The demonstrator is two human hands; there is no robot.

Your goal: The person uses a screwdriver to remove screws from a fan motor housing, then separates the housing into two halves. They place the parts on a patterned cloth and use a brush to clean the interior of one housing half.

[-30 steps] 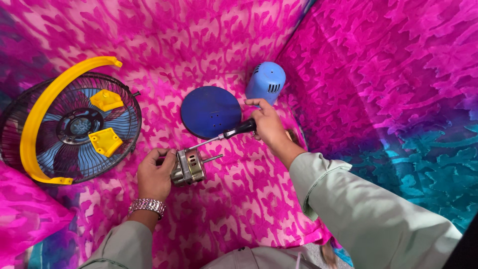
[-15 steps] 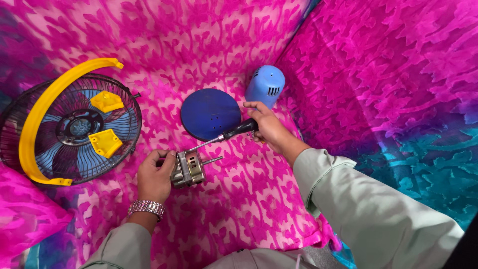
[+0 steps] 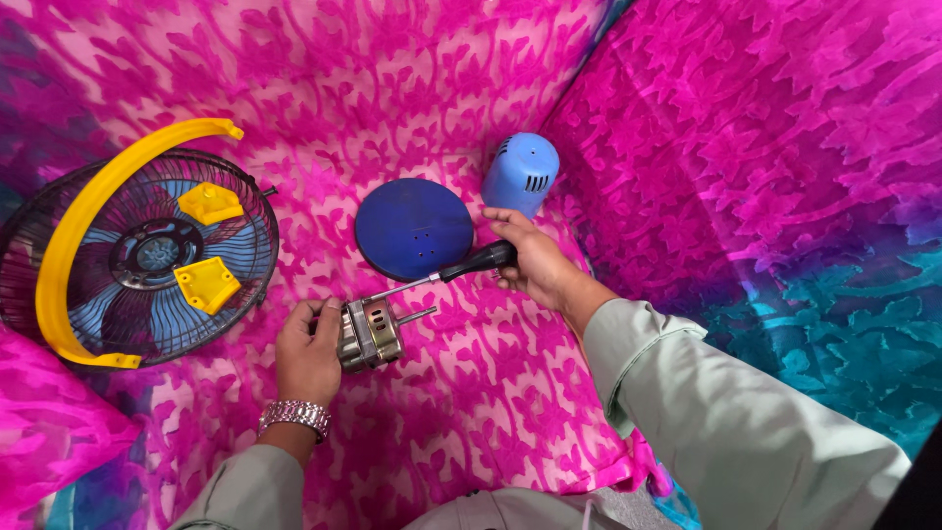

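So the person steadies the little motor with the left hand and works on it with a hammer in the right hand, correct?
Not quite: the head view shows the right hand holding a black-handled screwdriver, not a hammer. The left hand does steady the small motor.

Metal motor (image 3: 369, 334) lies on its side, shaft pointing right. Black-handled screwdriver (image 3: 446, 275) slants down-left, tip at motor's top.

Right hand (image 3: 535, 263) slid lower along the screwdriver (image 3: 446, 276)
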